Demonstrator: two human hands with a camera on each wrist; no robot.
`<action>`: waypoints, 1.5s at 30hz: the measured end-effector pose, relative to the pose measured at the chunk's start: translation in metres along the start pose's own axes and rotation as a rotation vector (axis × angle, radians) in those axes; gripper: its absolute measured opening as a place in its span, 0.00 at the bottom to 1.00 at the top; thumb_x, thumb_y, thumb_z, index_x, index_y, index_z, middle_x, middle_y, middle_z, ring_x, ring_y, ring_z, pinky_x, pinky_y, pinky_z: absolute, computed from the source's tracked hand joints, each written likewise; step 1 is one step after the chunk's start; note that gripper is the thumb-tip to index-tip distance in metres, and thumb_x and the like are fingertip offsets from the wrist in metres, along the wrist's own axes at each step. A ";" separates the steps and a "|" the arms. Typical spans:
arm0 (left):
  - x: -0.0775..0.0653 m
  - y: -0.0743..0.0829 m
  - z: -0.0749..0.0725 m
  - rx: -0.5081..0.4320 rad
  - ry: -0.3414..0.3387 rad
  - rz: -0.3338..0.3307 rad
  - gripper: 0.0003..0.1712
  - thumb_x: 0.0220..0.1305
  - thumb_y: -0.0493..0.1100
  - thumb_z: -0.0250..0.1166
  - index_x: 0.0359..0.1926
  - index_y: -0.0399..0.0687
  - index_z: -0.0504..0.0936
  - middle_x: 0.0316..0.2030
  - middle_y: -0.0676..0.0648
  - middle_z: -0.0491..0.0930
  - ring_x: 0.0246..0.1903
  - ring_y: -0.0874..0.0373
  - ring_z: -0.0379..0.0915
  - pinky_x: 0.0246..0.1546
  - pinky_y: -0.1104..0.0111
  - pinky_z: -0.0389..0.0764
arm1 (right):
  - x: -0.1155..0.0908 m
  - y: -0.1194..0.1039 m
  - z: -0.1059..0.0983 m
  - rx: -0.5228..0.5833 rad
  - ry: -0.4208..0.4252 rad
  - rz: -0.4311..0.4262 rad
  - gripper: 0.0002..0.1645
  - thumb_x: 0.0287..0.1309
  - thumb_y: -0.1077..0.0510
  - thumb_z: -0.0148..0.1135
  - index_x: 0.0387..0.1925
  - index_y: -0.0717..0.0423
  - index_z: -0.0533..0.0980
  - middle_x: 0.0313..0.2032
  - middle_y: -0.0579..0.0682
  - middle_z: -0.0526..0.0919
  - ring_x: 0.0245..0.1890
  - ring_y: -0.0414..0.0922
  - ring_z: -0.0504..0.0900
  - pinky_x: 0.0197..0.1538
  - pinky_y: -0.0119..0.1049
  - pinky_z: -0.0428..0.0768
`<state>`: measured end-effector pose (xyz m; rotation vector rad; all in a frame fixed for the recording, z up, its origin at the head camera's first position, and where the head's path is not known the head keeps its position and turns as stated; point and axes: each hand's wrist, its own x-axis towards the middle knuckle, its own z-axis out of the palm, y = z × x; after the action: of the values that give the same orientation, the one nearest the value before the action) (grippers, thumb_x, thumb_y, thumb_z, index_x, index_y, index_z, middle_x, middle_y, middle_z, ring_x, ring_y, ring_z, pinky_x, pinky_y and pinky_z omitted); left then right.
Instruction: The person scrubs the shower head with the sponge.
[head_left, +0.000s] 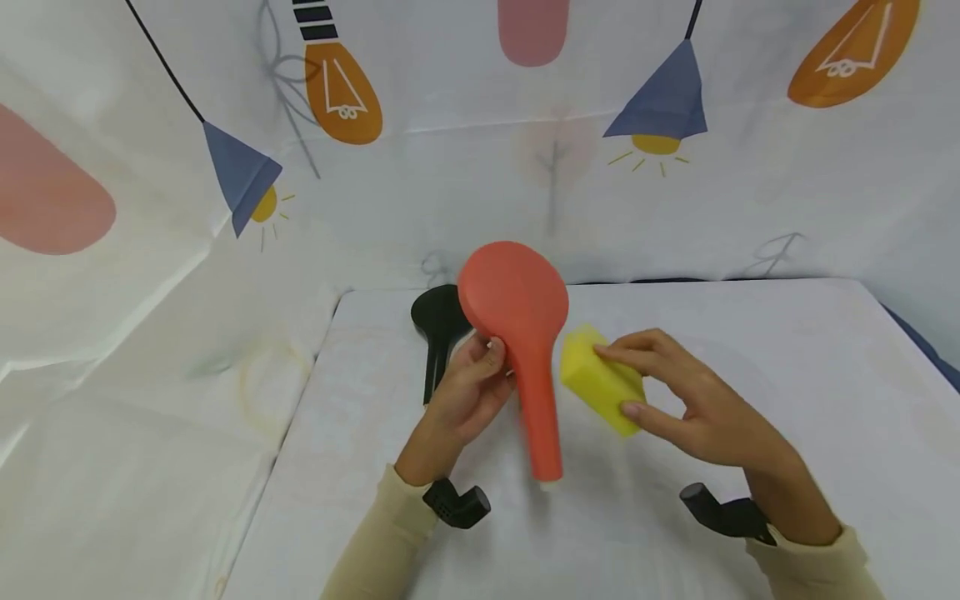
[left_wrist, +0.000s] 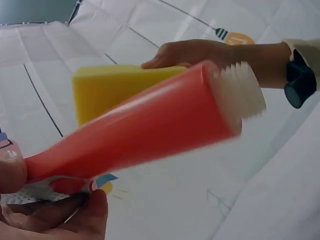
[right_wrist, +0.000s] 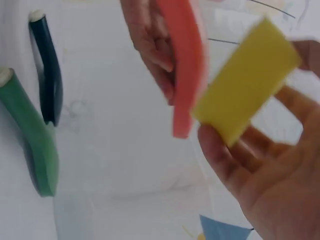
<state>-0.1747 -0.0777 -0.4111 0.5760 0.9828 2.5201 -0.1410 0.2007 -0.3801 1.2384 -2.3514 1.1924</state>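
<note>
Near the middle of the head view, my left hand (head_left: 476,387) holds a red handheld shower head (head_left: 517,308) by the side of its round head, above the table. Its handle points down toward me, and the left wrist view shows a pale threaded end (left_wrist: 243,95) and part of the dotted spray face. Just right of the handle, my right hand (head_left: 690,400) grips a yellow sponge (head_left: 600,379) between thumb and fingers. In the right wrist view the block-shaped sponge (right_wrist: 247,82) overlaps the edge of the shower head (right_wrist: 187,65).
A dark shower head (head_left: 437,317) lies on the white-covered table (head_left: 787,350) behind my left hand. The right wrist view also shows a green shower head (right_wrist: 35,145) beside it. A white curtain (head_left: 465,167) printed with lamps and bulbs hangs behind the table and along the left.
</note>
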 end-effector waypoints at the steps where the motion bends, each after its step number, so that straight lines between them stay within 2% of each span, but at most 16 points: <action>1: -0.001 -0.001 0.000 0.019 0.012 -0.005 0.24 0.65 0.49 0.63 0.60 0.48 0.71 0.51 0.53 0.79 0.50 0.60 0.76 0.56 0.68 0.78 | 0.002 0.001 0.002 -0.016 0.047 0.016 0.42 0.48 0.74 0.68 0.68 0.58 0.70 0.57 0.50 0.73 0.52 0.38 0.73 0.52 0.23 0.74; 3: -0.002 -0.002 -0.001 0.046 0.013 -0.014 0.22 0.65 0.48 0.64 0.57 0.47 0.72 0.47 0.54 0.80 0.45 0.62 0.75 0.50 0.72 0.77 | 0.005 0.004 0.006 -0.048 0.136 0.046 0.42 0.48 0.74 0.67 0.68 0.58 0.69 0.57 0.51 0.73 0.51 0.38 0.72 0.51 0.23 0.72; 7: -0.003 -0.004 -0.003 0.059 -0.035 -0.045 0.19 0.70 0.44 0.61 0.58 0.45 0.71 0.47 0.53 0.82 0.42 0.61 0.77 0.44 0.72 0.79 | 0.008 0.005 0.012 -0.143 0.254 0.111 0.43 0.48 0.72 0.68 0.68 0.55 0.70 0.57 0.53 0.72 0.53 0.36 0.69 0.50 0.20 0.71; 13: -0.004 -0.005 -0.004 0.079 -0.054 -0.090 0.21 0.68 0.41 0.64 0.58 0.45 0.71 0.48 0.51 0.83 0.43 0.60 0.82 0.46 0.69 0.85 | 0.009 0.005 0.016 -0.200 0.293 0.170 0.42 0.49 0.71 0.69 0.68 0.52 0.71 0.56 0.55 0.71 0.56 0.35 0.67 0.50 0.18 0.71; 17: -0.005 -0.005 -0.004 0.163 -0.082 -0.122 0.26 0.64 0.45 0.68 0.60 0.46 0.71 0.48 0.53 0.84 0.45 0.60 0.83 0.48 0.69 0.84 | 0.009 0.006 0.018 -0.244 0.325 0.190 0.42 0.50 0.70 0.69 0.68 0.51 0.71 0.58 0.57 0.71 0.58 0.38 0.66 0.51 0.15 0.69; 20: -0.005 -0.005 -0.006 0.224 -0.137 -0.145 0.28 0.63 0.47 0.68 0.61 0.46 0.70 0.48 0.53 0.83 0.44 0.61 0.81 0.47 0.71 0.83 | 0.009 0.006 0.020 -0.275 0.349 0.225 0.42 0.51 0.69 0.69 0.69 0.49 0.71 0.59 0.59 0.70 0.58 0.42 0.67 0.52 0.13 0.67; 23: -0.004 -0.005 -0.007 0.267 -0.207 -0.156 0.29 0.65 0.47 0.67 0.63 0.44 0.69 0.48 0.54 0.82 0.44 0.62 0.80 0.46 0.72 0.83 | 0.009 0.005 0.022 -0.288 0.355 0.257 0.42 0.51 0.68 0.70 0.69 0.47 0.71 0.60 0.59 0.69 0.58 0.47 0.68 0.51 0.12 0.66; 26: -0.004 -0.005 -0.007 0.296 -0.244 -0.145 0.31 0.67 0.46 0.66 0.65 0.41 0.67 0.49 0.53 0.82 0.45 0.62 0.81 0.47 0.71 0.84 | 0.009 0.003 0.025 -0.313 0.335 0.263 0.42 0.51 0.66 0.71 0.69 0.45 0.71 0.60 0.58 0.69 0.57 0.48 0.70 0.50 0.11 0.65; 30: -0.004 -0.005 -0.007 0.334 -0.222 -0.123 0.34 0.68 0.46 0.65 0.68 0.37 0.63 0.50 0.53 0.82 0.45 0.61 0.82 0.47 0.70 0.84 | 0.009 0.002 0.031 -0.348 0.308 0.211 0.41 0.49 0.65 0.72 0.67 0.46 0.73 0.60 0.58 0.71 0.55 0.48 0.72 0.50 0.10 0.66; 35: -0.004 -0.004 -0.008 0.352 -0.180 -0.124 0.36 0.68 0.45 0.64 0.68 0.32 0.60 0.48 0.52 0.83 0.42 0.61 0.84 0.46 0.70 0.85 | 0.009 -0.001 0.037 -0.351 0.278 0.139 0.38 0.48 0.64 0.70 0.64 0.47 0.76 0.59 0.58 0.73 0.55 0.49 0.71 0.51 0.14 0.68; 45: -0.003 -0.003 -0.004 0.318 -0.149 -0.162 0.41 0.64 0.50 0.66 0.68 0.33 0.60 0.48 0.51 0.81 0.40 0.60 0.83 0.43 0.70 0.86 | 0.006 -0.007 0.040 -0.332 0.237 0.091 0.31 0.47 0.63 0.64 0.58 0.47 0.79 0.56 0.55 0.75 0.53 0.46 0.73 0.51 0.15 0.72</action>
<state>-0.1737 -0.0792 -0.4165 0.7317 1.3251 2.1608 -0.1329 0.1650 -0.3980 0.8417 -2.3256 0.8696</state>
